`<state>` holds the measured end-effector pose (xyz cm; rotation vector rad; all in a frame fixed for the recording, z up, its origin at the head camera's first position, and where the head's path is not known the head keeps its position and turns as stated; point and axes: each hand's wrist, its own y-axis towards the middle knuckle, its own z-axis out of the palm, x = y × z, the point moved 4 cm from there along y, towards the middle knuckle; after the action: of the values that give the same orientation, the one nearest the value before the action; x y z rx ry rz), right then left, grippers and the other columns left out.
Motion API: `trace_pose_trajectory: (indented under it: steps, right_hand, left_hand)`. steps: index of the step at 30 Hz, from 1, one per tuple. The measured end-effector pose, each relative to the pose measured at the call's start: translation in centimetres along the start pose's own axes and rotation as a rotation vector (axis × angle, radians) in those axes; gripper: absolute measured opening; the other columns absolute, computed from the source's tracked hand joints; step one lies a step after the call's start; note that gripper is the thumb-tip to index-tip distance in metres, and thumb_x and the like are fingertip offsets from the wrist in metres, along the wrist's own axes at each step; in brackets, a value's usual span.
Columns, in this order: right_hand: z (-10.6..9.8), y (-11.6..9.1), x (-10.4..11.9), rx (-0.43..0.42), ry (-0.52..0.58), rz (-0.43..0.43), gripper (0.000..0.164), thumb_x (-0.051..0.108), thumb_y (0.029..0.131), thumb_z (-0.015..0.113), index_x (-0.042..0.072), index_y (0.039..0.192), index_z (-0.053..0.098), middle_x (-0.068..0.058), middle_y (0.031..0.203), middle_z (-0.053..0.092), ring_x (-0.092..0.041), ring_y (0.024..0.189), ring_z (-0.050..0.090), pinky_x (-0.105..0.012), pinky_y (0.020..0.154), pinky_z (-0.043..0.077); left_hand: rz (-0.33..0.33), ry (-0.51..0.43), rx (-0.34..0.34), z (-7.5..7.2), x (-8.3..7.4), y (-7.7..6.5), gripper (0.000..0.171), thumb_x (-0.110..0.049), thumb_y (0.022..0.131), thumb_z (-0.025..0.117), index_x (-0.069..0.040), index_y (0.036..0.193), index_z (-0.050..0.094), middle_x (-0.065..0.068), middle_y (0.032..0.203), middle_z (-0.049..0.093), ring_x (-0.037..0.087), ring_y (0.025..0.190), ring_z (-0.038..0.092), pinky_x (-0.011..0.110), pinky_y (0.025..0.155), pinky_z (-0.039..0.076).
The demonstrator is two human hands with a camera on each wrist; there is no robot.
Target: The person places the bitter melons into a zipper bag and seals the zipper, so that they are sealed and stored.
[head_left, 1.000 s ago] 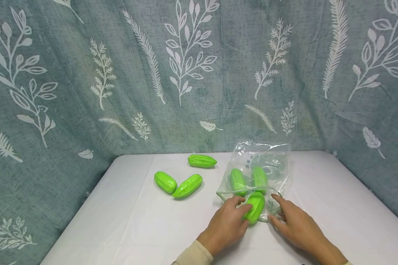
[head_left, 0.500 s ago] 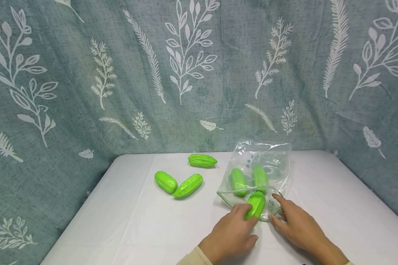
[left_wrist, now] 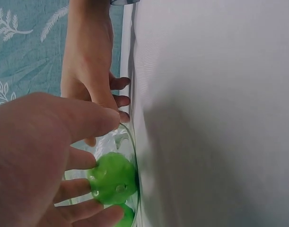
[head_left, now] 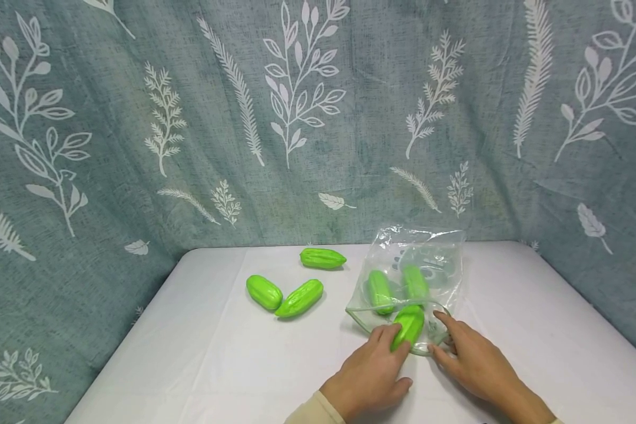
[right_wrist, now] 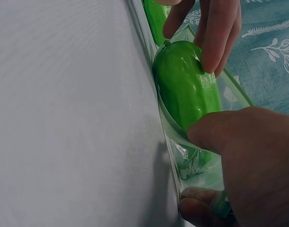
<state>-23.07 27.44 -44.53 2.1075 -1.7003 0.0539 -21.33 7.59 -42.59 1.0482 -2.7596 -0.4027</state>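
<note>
A clear plastic bag (head_left: 437,238) with a green-edged mouth lies on the table, its opening facing me. Inside are two bright green, glossy, cucumber-like vegetables (head_left: 380,291). A third such vegetable (head_left: 410,324) lies in the mouth, its front part past the upper rim. My left hand (head_left: 373,365) touches the near end of this one with extended fingers, the thumb held apart. In the right wrist view, the left fingertips (right_wrist: 214,61) rest along its side. My right hand (head_left: 474,356) holds the right side of the bag's mouth between thumb and fingers.
On the table's left half lie two more green vegetables (head_left: 265,292) with ends close together. Another vegetable (head_left: 322,258) lies near the back edge, left of the bag. A leaf-patterned curtain (head_left: 307,118) hangs behind the white table (head_left: 201,353).
The third vegetable has slid slightly deeper into the bag's mouth. My left hand shifted from its left side to behind its near end. The right hand stays in place.
</note>
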Motion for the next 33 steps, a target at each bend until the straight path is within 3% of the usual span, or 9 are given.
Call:
trace_pose_trajectory:
  steps: [16, 33]
  right_hand:
    - [0.0, 0.0, 0.0, 0.002, 0.004, -0.004, 0.068, 0.039, 0.09, 0.073, 0.006, 0.145, 0.049, 0.001, 0.099, 0.062, -0.012, 0.083, 0.057, -0.045, 0.072, 0.052]
    - [-0.1, 0.1, -0.1, -0.018, 0.001, -0.031, 0.068, 0.04, 0.09, 0.073, 0.005, 0.144, 0.05, 0.001, 0.097, 0.062, -0.012, 0.083, 0.059, -0.044, 0.072, 0.052]
  left_hand:
    - [-0.012, -0.016, 0.059, 0.5, 0.3, 0.6, 0.059, -0.045, 0.093, 0.066, -0.014, 0.142, 0.054, 0.01, 0.147, 0.042, 0.02, 0.135, 0.042, 0.026, 0.102, 0.044]
    - [0.007, 0.022, -0.016, 1.0, 0.5, 1.3, 0.057, -0.043, 0.093, 0.066, -0.013, 0.14, 0.056, 0.012, 0.145, 0.045, 0.022, 0.132, 0.045, 0.026, 0.101, 0.046]
